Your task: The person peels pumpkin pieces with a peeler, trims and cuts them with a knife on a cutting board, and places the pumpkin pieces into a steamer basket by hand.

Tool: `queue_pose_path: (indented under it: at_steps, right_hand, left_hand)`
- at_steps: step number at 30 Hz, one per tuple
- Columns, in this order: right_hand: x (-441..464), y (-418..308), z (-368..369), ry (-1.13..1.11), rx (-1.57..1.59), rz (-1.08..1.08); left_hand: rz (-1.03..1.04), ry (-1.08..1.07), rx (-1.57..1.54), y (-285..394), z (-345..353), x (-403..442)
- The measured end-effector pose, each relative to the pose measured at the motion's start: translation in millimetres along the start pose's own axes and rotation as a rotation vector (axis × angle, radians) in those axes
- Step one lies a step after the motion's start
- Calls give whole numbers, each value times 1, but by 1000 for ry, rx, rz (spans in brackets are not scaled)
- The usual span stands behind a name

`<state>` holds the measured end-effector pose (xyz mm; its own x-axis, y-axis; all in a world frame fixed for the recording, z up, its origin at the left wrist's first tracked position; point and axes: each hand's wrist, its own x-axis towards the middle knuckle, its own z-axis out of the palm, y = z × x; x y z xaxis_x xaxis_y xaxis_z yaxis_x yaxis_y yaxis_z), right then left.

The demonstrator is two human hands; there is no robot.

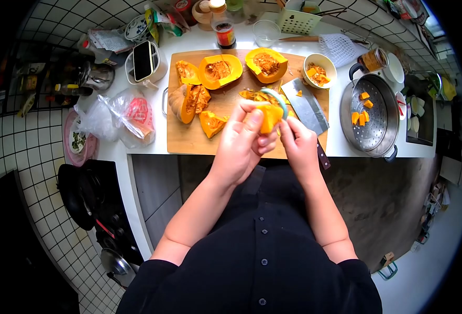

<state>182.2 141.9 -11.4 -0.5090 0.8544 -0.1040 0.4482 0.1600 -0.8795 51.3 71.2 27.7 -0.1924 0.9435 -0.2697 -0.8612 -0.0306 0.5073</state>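
My left hand [241,133] is wrapped round a chunk of orange pumpkin [271,118], held up over the front edge of the wooden cutting board [189,144]. Beside it my right hand [300,146] grips a pale blue-green peeler [279,98], whose curved head lies against the chunk's far side. Peelings [252,95] lie on the board just beyond my hands. A cleaver [307,107] rests flat at the board's right, its dark handle [323,157] jutting past the front edge. Two pumpkin halves [218,70] and several cut wedges [213,123] sit on the board, seeds showing.
A bowl of seeds and pulp [320,73] stands at the board's back right corner. Farther right, a steamer pot [352,97] holds several pumpkin cubes. To the left are plastic bags [123,118] and a container with a phone [142,62]. A sauce bottle [223,29] stands behind.
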Motion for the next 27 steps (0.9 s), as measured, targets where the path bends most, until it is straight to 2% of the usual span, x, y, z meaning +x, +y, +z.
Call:
queue_pose_path:
  at_steps: [4,7,10,16,20,27]
  right_hand:
    - [10,16,-11,163,84,32]
    - [12,9,-18,146,130,-2]
    - [8,-2,-18,65,409,70]
    - [5,0,-19,-141,638,186]
    - [4,-3,-17,-251,805,300]
    - [-1,-6,-10,-372,841,377]
  left_hand:
    - [47,42,-18,9,-25,7]
    - [-9,65,-79,11,-31,9]
    - [-68,39,-158,9,-32,11]
    - [-85,-25,95,4,-49,15]
    - [-36,95,299,-1,-49,20]
    - [93,106,681,-9,-34,22]
